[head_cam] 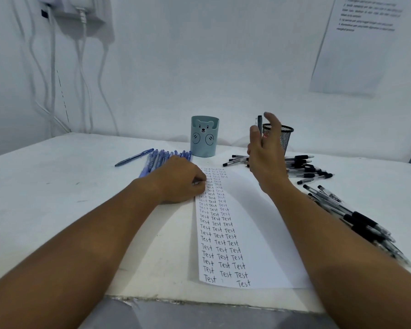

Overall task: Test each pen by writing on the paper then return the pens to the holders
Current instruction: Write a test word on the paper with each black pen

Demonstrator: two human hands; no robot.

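Head view: at centre, the left hand point(180, 180) rests curled on the paper point(252, 224), likely steadying it. Right of centre, the right hand point(266, 150) pinches a black pen point(259, 125) upright beside the mesh holder point(285, 136), apparently to drop it in.

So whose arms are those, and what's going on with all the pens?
The camera sits on a person's head, looking down, so those are that person's own arms. They are testing pens. The paper on the table is full of the word "Test". The left hand rests on the paper's edge. The right hand is lifted up, holding a black pen by the black mesh cup. A blue bear cup stands beside it. Blue pens lie on the left, black pens in piles on the right.
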